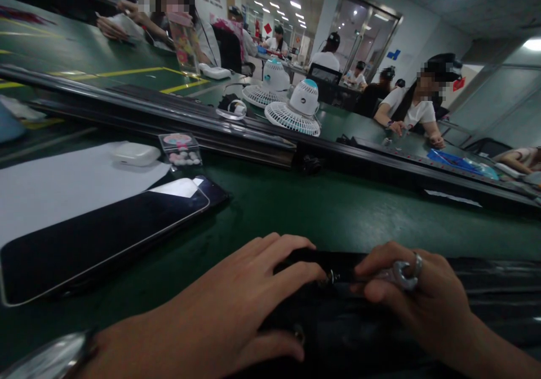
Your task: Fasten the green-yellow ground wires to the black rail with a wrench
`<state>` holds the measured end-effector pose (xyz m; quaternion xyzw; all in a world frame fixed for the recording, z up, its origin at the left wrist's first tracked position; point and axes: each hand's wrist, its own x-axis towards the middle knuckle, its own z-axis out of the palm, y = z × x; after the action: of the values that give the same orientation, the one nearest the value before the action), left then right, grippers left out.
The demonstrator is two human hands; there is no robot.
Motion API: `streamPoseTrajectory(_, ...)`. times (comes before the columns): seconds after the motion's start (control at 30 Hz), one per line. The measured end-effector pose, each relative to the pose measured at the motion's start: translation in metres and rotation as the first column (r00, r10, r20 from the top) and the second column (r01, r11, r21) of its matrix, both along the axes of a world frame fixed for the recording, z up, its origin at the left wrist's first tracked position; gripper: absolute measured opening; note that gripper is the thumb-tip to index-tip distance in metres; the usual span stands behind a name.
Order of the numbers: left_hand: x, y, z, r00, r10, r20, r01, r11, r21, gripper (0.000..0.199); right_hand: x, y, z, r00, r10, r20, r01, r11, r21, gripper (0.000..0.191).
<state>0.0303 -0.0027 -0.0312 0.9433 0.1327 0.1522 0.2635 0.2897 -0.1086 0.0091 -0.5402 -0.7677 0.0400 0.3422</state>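
My right hand is closed round a small silver open-end wrench, its jaw showing between the fingers beside a ring. The wrench's other end, largely covered by my fingers, points left toward a small shiny metal fitting. My left hand rests on a dark black object, fingers stretched and thumb apart, with the index fingertip at that fitting. The black object lies along the front of the green table; its kind cannot be made out. A round metal hole or fastener shows near my left thumb.
To the left lie a black-screened tablet or phone, white paper, a white earphone case and a clear box. A long black rail crosses the table, with two white fans behind it. Other people sit beyond.
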Motion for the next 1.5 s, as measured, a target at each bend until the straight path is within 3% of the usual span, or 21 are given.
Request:
streamPoseTrajectory(0.17,-0.001,-0.001,0.001,1.000,-0.002,0.000,0.002,1.000,0.001,0.068,0.003,-0.002,-0.004,0.997,0.047,0.067,-0.049,0.998,0.031,0.018)
streamPoseTrajectory(0.4,-0.001,0.001,0.006,0.999,-0.028,-0.018,0.028,0.999,0.021,0.065,0.013,-0.004,-0.010,0.977,0.212,0.016,-0.211,0.975,-0.071,0.014)
streamPoseTrajectory(0.67,-0.002,0.004,0.007,0.998,-0.054,-0.006,0.055,0.998,0.030,0.058,0.011,-0.009,-0.004,1.000,0.013,-0.004,-0.013,0.999,-0.037,0.009)
streamPoseTrajectory(0.97,0.000,0.005,0.010,0.999,-0.041,0.007,0.040,0.999,0.019,0.046,0.007,-0.010,-0.003,1.000,-0.022,-0.021,0.021,0.998,-0.051,0.016)
streamPoseTrajectory(1.17,-0.001,0.004,0.010,0.998,-0.056,-0.006,0.056,0.998,0.015,0.025,0.006,-0.008,-0.003,1.000,0.014,0.001,-0.014,0.999,-0.032,0.016)
streamPoseTrajectory(1.5,-0.001,0.003,0.010,0.999,-0.045,-0.004,0.045,0.998,-0.034,0.046,0.006,-0.006,-0.003,0.998,0.057,0.019,-0.056,0.998,-0.031,0.016)
